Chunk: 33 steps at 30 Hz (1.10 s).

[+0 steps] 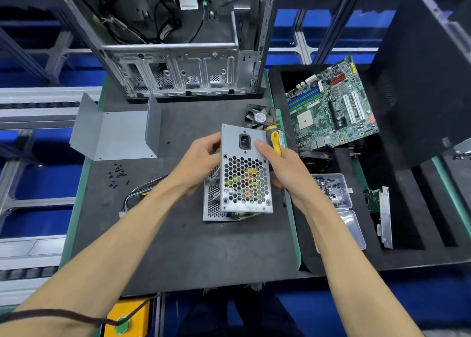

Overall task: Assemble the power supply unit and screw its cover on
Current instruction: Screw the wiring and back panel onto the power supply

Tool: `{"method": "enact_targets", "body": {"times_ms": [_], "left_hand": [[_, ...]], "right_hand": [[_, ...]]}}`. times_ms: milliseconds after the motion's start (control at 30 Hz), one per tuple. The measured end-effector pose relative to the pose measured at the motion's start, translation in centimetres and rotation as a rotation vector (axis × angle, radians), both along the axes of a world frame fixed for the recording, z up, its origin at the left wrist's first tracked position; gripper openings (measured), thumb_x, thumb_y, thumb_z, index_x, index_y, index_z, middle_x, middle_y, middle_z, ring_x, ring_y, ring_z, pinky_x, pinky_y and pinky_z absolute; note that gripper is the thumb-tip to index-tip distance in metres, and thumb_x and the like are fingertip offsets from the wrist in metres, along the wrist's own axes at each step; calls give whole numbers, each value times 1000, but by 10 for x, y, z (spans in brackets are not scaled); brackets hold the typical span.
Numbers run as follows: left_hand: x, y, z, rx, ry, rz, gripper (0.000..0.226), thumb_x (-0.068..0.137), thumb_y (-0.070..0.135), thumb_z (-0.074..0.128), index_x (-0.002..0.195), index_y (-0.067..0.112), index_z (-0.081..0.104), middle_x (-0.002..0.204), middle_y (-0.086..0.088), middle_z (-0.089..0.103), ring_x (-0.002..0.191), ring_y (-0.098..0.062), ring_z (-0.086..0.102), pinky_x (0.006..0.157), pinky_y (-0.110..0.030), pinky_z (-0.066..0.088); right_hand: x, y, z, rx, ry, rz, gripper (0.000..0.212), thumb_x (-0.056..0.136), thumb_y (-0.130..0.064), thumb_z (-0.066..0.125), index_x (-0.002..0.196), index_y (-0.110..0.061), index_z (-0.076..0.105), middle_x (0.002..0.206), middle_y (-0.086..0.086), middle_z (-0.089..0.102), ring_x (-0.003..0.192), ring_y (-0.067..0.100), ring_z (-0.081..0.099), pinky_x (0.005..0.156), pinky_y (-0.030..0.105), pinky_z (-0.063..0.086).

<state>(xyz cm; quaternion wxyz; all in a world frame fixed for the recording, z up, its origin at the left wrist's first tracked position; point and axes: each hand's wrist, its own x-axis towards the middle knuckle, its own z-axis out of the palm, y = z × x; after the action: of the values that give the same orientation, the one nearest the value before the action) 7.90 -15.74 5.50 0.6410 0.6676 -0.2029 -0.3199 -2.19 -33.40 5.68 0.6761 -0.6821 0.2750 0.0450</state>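
Dark foam-topped desk (178, 247) with green edging, blue bins and grey framing behind. At the far edge, an open grey computer case (178, 56) standing upright, cables hanging inside. To the left on the desk, a bent grey metal cover (114, 135), lying apart from the power supply unit (244, 173), with a small scatter of black screws (117, 175) just in front of it. Near centre, the power supply unit held tilted up off the mat, socket face and honeycomb grille toward the camera, wire bundle (142, 194) trailing off to the left. Left hand (196, 163) gripping its left side, fingers wrapped behind the housing. Right hand (283, 168) clasping the right edge, thumb on the socket face, a yellow-handled screwdriver (275, 140) pinned against the palm. Behind the unit, a small black fan (258, 117). To the right, a black foam tray (407, 209) carrying a green motherboard (331, 107) and a clear plastic box of screws (334, 191), lid open.
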Motion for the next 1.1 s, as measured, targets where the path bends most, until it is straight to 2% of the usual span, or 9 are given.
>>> {"method": "enact_targets", "body": {"times_ms": [100,233,333,467,667,767,867,967,1100], "left_hand": [[-2,-1,-3,-16,61,33,29,93,5,65,117,20,72,107,0,78,91,-10,74,69,-17,55],[-7,-3,-8,-58,149,67,30,92,4,66,119,16,72,109,-8,77,94,-20,75,73,-28,59],[-6,-3,-7,-49,133,68,32,92,2,65,121,16,70,109,-7,77,93,-18,75,72,-26,59],[2,1,-2,-48,133,45,36,93,-1,63,125,14,68,114,-6,76,92,-11,74,70,-18,56],[8,1,-3,-36,124,23,40,93,-8,57,128,11,66,117,-4,75,96,-10,72,72,-17,55],[8,-1,0,10,110,91,38,95,-4,47,120,11,70,100,6,77,79,-1,68,66,-13,51],[9,-4,3,93,135,196,34,97,38,48,97,20,77,99,3,75,89,-11,66,75,-28,52],[12,-5,6,166,75,221,56,85,69,54,88,14,66,86,-3,68,79,-16,61,75,-34,49],[10,-3,13,193,7,146,34,86,46,74,91,16,59,84,2,75,74,-12,72,63,-23,54]], "right_hand": [[1,0,-3,8,-12,-6,43,93,-60,63,99,-18,56,79,19,42,53,18,35,47,23,29],[2,5,-4,12,-52,-54,79,88,-62,65,118,11,55,110,28,68,88,28,67,86,46,53],[2,6,-3,17,-62,-68,80,86,-63,67,112,12,56,98,33,62,87,44,62,84,45,48],[3,9,1,23,-57,-68,74,83,-65,69,94,7,54,89,23,53,81,28,51,79,43,40],[3,12,3,21,-58,-93,73,89,-57,68,112,11,55,106,31,67,89,32,66,89,45,51],[2,9,-1,18,-44,-86,57,96,-51,64,112,4,63,102,13,77,92,24,73,85,38,54],[0,8,-2,50,-41,-55,27,100,-46,60,97,-24,75,95,-4,80,80,6,74,64,17,53],[0,11,4,55,-28,-59,30,102,-46,55,82,-41,76,83,-9,78,60,3,65,45,13,40],[0,14,7,91,-37,-34,27,104,-45,52,87,-30,68,69,-7,61,52,10,44,41,18,29]]}}
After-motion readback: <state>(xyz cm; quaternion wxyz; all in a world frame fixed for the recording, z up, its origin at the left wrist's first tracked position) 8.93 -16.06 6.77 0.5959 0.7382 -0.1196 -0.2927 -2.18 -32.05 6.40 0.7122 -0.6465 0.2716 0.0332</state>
